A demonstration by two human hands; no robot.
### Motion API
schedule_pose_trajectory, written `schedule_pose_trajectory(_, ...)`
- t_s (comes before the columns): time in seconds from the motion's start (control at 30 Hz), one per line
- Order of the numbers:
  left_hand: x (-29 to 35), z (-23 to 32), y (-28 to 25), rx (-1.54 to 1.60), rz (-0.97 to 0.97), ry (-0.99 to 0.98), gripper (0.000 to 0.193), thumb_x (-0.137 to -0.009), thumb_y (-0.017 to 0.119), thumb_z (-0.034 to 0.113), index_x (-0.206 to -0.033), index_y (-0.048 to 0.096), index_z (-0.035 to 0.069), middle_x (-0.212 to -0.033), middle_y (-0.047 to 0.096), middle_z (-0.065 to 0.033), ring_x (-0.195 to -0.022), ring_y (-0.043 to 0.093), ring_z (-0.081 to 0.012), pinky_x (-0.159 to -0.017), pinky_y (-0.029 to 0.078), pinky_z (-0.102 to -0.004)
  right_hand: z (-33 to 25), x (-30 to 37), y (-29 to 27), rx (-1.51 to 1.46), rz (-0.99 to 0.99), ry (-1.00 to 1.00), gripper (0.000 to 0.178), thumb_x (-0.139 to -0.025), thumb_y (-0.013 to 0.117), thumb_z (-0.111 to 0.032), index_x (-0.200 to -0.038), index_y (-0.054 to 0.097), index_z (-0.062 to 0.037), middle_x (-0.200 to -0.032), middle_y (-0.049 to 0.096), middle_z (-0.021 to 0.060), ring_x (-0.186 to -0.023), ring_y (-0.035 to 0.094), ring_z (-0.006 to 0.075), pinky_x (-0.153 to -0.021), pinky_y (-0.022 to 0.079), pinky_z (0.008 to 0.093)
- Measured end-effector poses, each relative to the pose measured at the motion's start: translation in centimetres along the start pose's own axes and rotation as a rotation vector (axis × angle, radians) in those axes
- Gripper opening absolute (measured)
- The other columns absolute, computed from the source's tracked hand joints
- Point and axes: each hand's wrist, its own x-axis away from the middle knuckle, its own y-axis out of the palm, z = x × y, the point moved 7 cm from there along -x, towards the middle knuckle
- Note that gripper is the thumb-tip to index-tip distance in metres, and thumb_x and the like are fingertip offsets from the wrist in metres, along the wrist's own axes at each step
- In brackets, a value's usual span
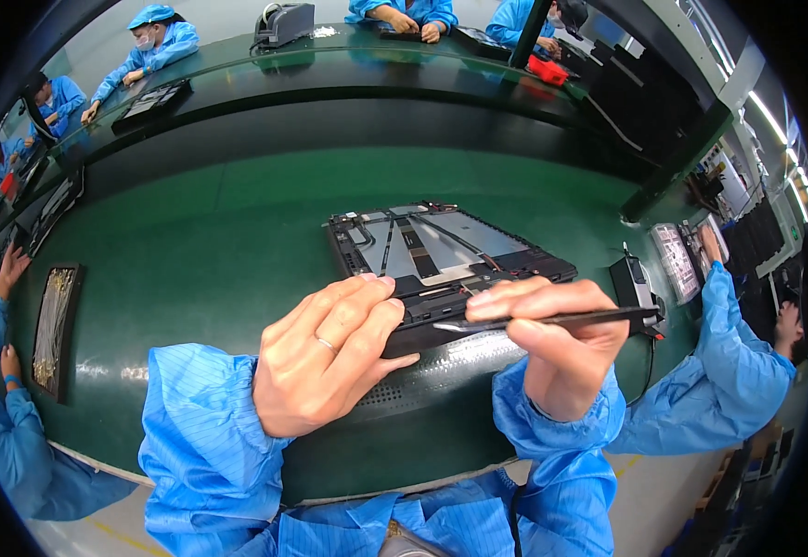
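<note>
Left hand (329, 353) is resting on near-left edge of uncovered laptop-like device (464, 246), can't tell if pinching; right hand (557, 357) is pinching black tweezers (594, 318), thumb against fingers, over near edge. Device is lying on green tabletop (190, 278).

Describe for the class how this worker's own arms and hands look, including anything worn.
Loose, bright-blue fabric sleeves cover both arms, gathered at the wrists; fine dark stripes show on the left one. The ungloved left hand wears a thin, silvery ring; the ungloved right hand shows none.
</note>
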Motion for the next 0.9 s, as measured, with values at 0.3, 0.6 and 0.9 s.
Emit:
schedule_pose_trajectory(0.3,-0.29,-0.07,-0.02,-0.005,0.000,0.009,0.043,-0.050,0.071,0.008,-0.087,0.052,-0.005,-0.084,0.054,-0.0167,-0.079,0.056,-0.0293,-0.065,0.048,-0.0342,0.07,-0.25,0.34,0.086,-0.050,-0.049,0.014,-0.066,0.057,0.009,-0.080,0.056,0.0073,-0.080,0.059,0.0189,-0.079,0.058,0.0266,-0.073,0.047,0.0342)
schedule_pose_trajectory(0.6,-0.13,-0.11,-0.03,0.004,-0.003,0.000,0.043,-0.050,0.071,0.009,-0.087,0.052,-0.004,-0.085,0.054,-0.0166,-0.079,0.055,-0.0293,-0.067,0.048,-0.0344,0.02,-0.17,0.48,0.137,-0.067,-0.054,0.013,-0.066,0.058,0.009,-0.079,0.055,0.0074,-0.079,0.059,0.0186,-0.078,0.058,0.0272,-0.072,0.046,0.0338)
schedule_pose_trajectory(0.9,-0.22,-0.11,-0.11,0.011,0.007,0.002,0.045,-0.049,0.071,0.009,-0.088,0.052,-0.004,-0.085,0.054,-0.0167,-0.078,0.056,-0.0294,-0.066,0.048,-0.0345,-0.16,-0.25,0.45,0.180,-0.065,-0.075,0.013,-0.066,0.058,0.008,-0.079,0.055,0.0074,-0.079,0.059,0.0183,-0.077,0.058,0.0271,-0.071,0.047,0.0337)
